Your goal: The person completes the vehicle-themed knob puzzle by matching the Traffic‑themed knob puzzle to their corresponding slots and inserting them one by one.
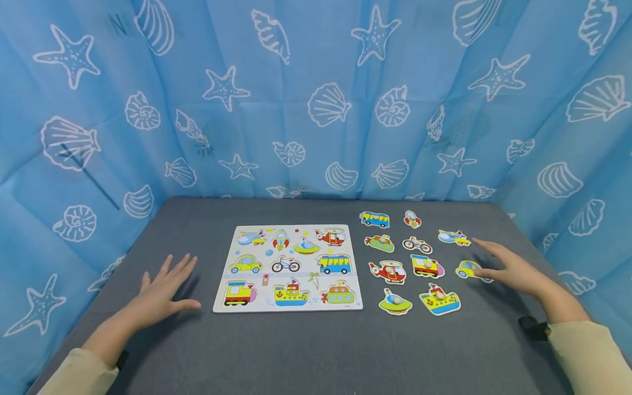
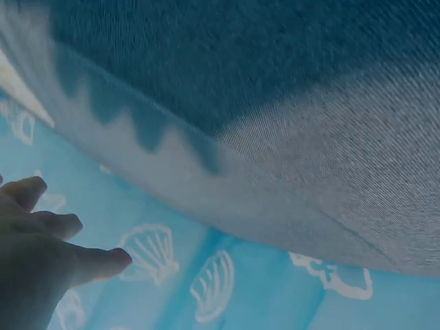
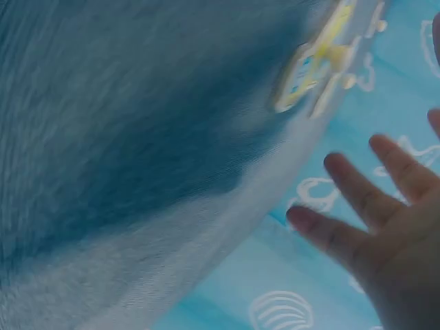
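A white puzzle board (image 1: pixel 301 296) printed with vehicles lies left of centre on the grey table. My left hand (image 1: pixel 160 291) hovers to its left with fingers spread, holding nothing. Over at the right, my right hand (image 1: pixel 518 266) reaches in with straight fingers, its thumb tip overlapping the yellow car piece (image 1: pixel 466 270) in the head view. The airplane piece (image 1: pixel 454 238) is near its fingertips. In the right wrist view the spread fingers (image 3: pixel 350 189) hold nothing, and a knobbed piece (image 3: pixel 299 75) lies beyond them. The left wrist view shows the left hand (image 2: pixel 41 247) above the cloth.
Right of the board lie more knobbed pieces: a bus (image 1: pixel 375 219), rocket (image 1: pixel 412 219), submarine (image 1: pixel 380 243), bicycle (image 1: pixel 417 245), helicopter (image 1: pixel 388 271), train (image 1: pixel 426 266), flying saucer (image 1: pixel 395 303) and ship (image 1: pixel 439 300). A blue seashell curtain (image 1: pixel 296 131) surrounds the table's back and sides.
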`<state>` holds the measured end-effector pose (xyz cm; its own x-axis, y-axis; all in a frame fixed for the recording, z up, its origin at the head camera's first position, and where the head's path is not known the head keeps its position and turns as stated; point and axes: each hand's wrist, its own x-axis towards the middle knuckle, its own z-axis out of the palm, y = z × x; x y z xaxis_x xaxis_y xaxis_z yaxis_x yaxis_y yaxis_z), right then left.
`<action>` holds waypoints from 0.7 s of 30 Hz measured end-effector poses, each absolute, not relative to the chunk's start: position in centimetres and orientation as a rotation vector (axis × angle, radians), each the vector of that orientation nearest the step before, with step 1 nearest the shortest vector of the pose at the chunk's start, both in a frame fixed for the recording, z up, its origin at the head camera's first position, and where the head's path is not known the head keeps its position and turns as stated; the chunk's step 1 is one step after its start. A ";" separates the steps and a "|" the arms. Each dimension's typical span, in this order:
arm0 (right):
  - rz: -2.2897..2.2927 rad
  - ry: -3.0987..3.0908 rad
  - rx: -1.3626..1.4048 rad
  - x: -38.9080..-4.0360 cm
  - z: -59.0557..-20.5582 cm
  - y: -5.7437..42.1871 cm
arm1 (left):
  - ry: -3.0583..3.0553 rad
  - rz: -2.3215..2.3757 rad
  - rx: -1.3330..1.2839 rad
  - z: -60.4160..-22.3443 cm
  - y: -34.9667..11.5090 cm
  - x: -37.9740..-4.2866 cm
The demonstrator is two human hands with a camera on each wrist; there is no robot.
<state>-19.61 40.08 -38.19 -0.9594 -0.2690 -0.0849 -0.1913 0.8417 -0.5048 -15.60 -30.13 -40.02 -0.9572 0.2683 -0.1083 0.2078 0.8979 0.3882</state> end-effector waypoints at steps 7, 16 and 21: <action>-0.854 2.777 -0.331 -21.0 -39.0 41.2 | 2.817 0.558 0.453 -40.8 -28.6 -16.1; -0.920 2.756 -0.230 -23.3 -39.2 42.0 | 2.743 0.494 0.485 -41.0 -27.1 -16.5; -0.960 2.759 -0.164 -24.6 -39.4 42.2 | 2.744 0.463 0.491 -41.3 -26.8 -16.7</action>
